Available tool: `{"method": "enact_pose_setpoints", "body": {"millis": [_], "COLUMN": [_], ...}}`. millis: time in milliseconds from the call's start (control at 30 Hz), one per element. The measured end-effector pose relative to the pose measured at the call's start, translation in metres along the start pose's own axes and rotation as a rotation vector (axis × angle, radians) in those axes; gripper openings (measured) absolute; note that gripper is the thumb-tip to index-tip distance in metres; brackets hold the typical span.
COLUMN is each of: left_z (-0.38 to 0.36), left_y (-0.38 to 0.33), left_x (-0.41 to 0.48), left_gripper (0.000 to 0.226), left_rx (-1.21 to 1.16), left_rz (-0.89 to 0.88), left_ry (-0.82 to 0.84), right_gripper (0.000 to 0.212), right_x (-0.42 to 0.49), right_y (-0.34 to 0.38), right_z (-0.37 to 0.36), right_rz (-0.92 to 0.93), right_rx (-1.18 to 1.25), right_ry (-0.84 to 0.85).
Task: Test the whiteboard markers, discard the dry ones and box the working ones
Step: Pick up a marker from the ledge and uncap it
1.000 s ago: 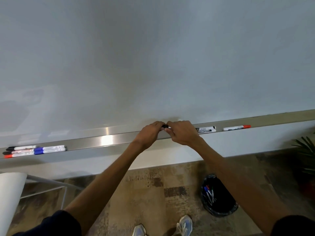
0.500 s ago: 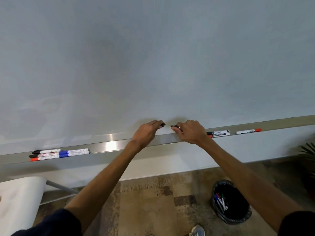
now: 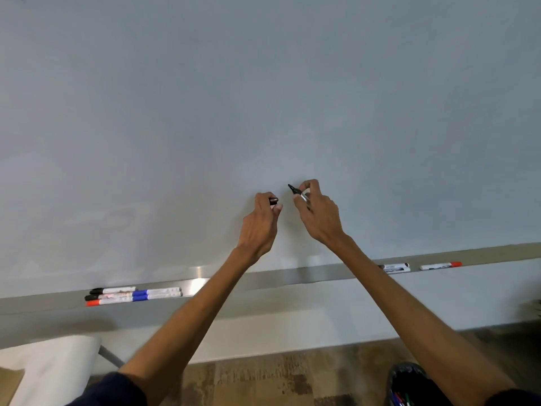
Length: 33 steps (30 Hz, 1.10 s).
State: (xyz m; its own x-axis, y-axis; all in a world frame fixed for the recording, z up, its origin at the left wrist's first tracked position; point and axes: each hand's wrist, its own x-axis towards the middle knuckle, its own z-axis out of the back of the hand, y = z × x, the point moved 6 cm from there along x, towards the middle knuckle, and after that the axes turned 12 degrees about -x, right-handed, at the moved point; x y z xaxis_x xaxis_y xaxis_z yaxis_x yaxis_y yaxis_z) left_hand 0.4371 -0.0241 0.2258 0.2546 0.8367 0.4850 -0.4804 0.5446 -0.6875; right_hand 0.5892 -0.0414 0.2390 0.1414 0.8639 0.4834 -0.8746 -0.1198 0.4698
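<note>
Marker [image 3: 295, 191] pinched uncapped in your right grip [image 3: 319, 213], tip close to the whiteboard [image 3: 263, 106], cap [image 3: 274, 200] pinched in your left grip [image 3: 260, 222]: press the tip squarely and draw one firm stroke.

Smooth, faintly glossy whiteboard [image 3: 263, 83] above a brushed metal tray [image 3: 292, 275] catching glare. Tray markers [image 3: 131, 295] have shiny white plastic barrels. The left hand's [image 3: 259, 227] cap [image 3: 274, 200] and right hand's [image 3: 319, 213] marker [image 3: 295, 191] look like dark glossy plastic. Rough mottled carpet [image 3: 257, 382]; shiny black bin liner [image 3: 405, 373].
</note>
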Motion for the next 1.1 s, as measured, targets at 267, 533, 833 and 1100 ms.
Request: {"method": "enact_pose_setpoints", "body": {"millis": [267, 533, 833, 1100], "left_z": [0.076, 0.132, 0.143, 0.136], "left_y": [-0.042, -0.103, -0.117, -0.111], "left_x": [0.048, 0.108, 0.174, 0.181], "left_gripper": [0.024, 0.040, 0.055, 0.055], "left_rx": [0.024, -0.027, 0.361, 0.444], "left_rz": [-0.192, -0.433, -0.520, -0.512], "left_ry": [-0.344, -0.470, -0.519, -0.604], "right_gripper": [0.014, 0.032, 0.022, 0.017], "right_x": [0.037, 0.087, 0.133, 0.152], "right_y": [0.065, 0.108, 0.148, 0.160], "right_z": [0.054, 0.116, 0.161, 0.168], "right_rz": [0.190, 0.190, 0.287, 0.245], "right_rx": [0.168, 0.489, 0.582, 0.687], "right_ry": [-0.211, -0.325, -0.373, -0.524]}}
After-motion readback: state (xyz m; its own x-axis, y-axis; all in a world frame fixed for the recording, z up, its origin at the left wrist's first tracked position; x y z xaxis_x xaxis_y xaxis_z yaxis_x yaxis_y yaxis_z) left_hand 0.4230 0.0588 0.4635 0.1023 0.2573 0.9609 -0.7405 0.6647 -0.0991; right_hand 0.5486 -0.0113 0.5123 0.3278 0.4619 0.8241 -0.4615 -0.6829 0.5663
